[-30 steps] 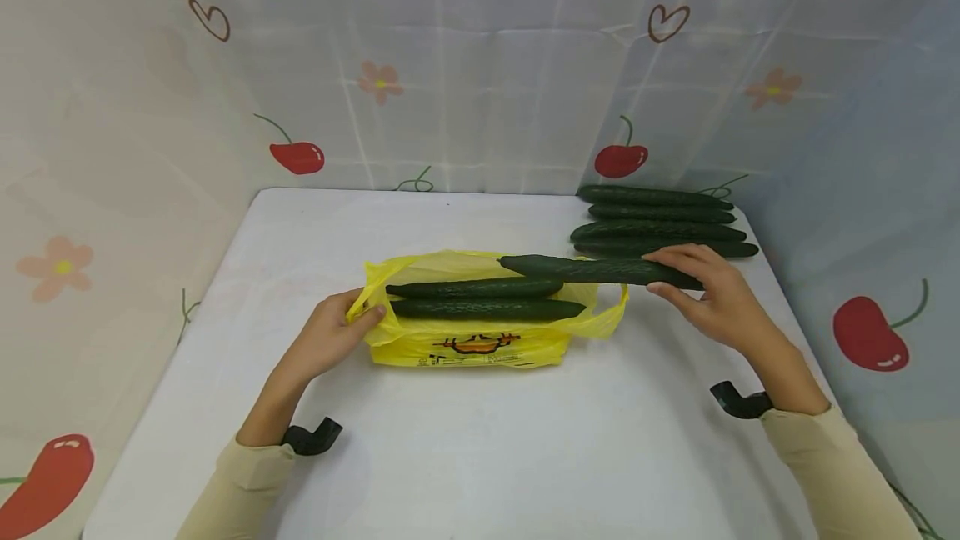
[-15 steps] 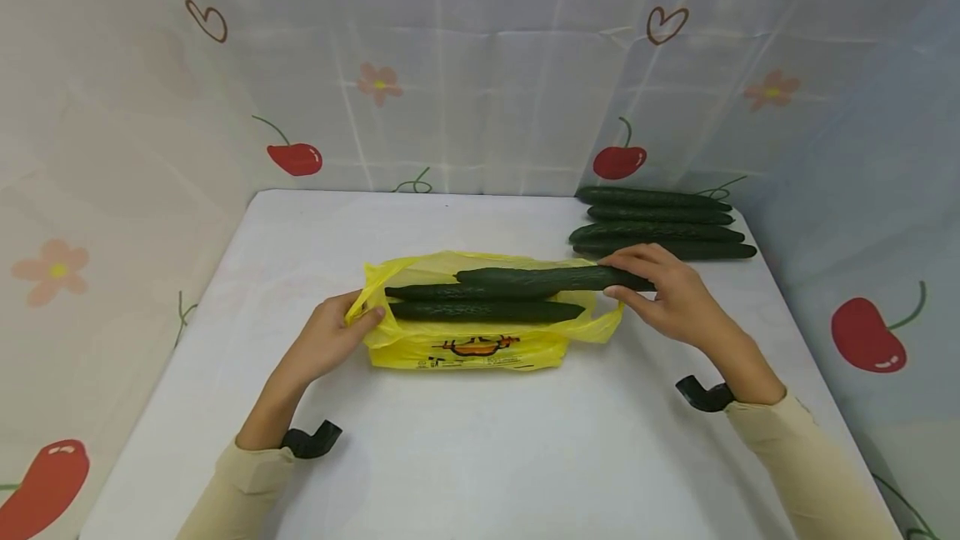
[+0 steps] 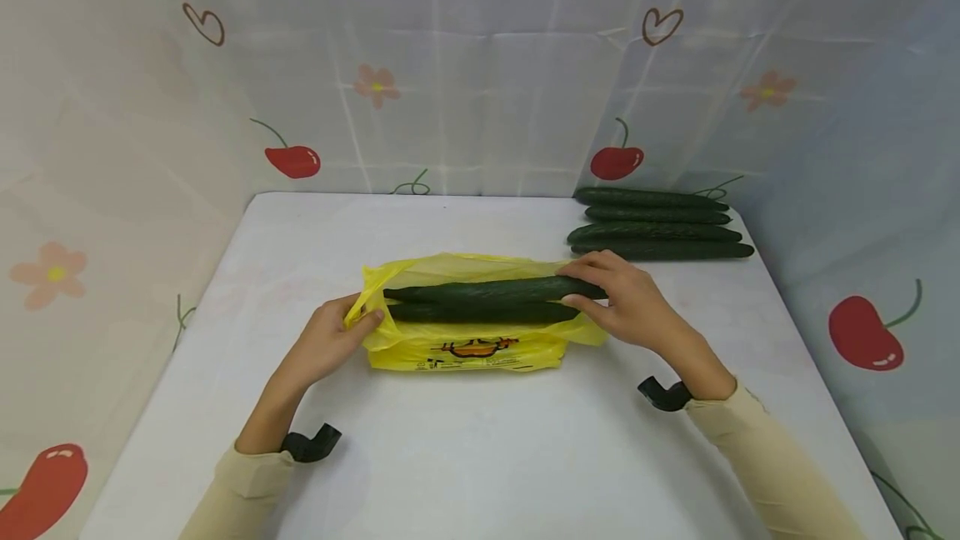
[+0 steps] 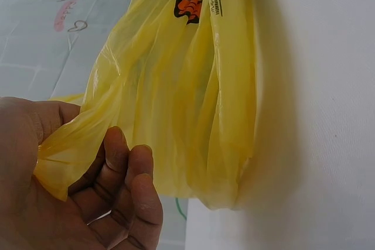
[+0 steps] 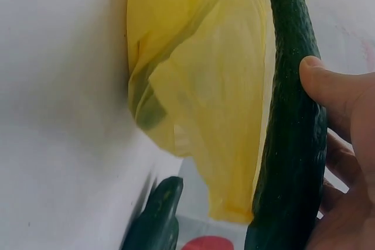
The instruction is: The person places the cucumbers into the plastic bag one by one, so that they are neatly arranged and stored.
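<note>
A yellow plastic bag (image 3: 468, 355) with a printed picture lies mid-table, its mouth spread. My left hand (image 3: 330, 336) pinches the bag's left handle; the left wrist view shows the gathered plastic (image 4: 73, 150) between thumb and fingers. With my right hand (image 3: 630, 298) I grip a dark green cucumber (image 3: 495, 290) by its right end. This cucumber lies lengthwise over the bag's mouth, its left tip at the left side of the opening. In front of it, another cucumber (image 3: 480, 312) lies inside the bag. The right wrist view has the held cucumber (image 5: 293, 127) beside the bag's yellow side.
Several cucumbers (image 3: 660, 232) lie side by side at the table's back right corner. The white table (image 3: 480, 457) ends at a printed curtain (image 3: 487, 107) behind and at both sides. A black curved piece sits at each wrist.
My right hand has carried the cucumber leftward and slightly down, from right of the bag to over its opening, covering one of the cucumbers inside. The left hand has stayed at the handle.
</note>
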Available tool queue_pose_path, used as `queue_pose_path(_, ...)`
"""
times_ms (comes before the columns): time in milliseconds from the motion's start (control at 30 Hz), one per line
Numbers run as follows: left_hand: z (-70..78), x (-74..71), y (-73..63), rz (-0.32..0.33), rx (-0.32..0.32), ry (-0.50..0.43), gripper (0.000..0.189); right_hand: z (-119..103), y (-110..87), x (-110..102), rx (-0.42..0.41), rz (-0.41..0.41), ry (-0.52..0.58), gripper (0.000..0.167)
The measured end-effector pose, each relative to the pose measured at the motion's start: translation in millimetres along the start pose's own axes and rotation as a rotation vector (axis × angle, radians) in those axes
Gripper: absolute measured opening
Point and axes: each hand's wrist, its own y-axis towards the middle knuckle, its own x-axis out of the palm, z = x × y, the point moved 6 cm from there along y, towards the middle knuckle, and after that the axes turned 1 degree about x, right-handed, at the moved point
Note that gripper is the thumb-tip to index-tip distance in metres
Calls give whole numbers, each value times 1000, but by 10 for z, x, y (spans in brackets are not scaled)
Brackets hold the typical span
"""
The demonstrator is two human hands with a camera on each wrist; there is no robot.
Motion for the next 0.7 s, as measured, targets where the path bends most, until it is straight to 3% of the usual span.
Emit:
queue_pose_path(400, 31, 0, 7, 6, 8, 2, 40, -255, 173, 277, -46, -46, -20, 41)
queue_pose_path(700, 39, 9, 8, 9, -5, -1, 36, -376, 268, 443, 1, -88, 29, 39)
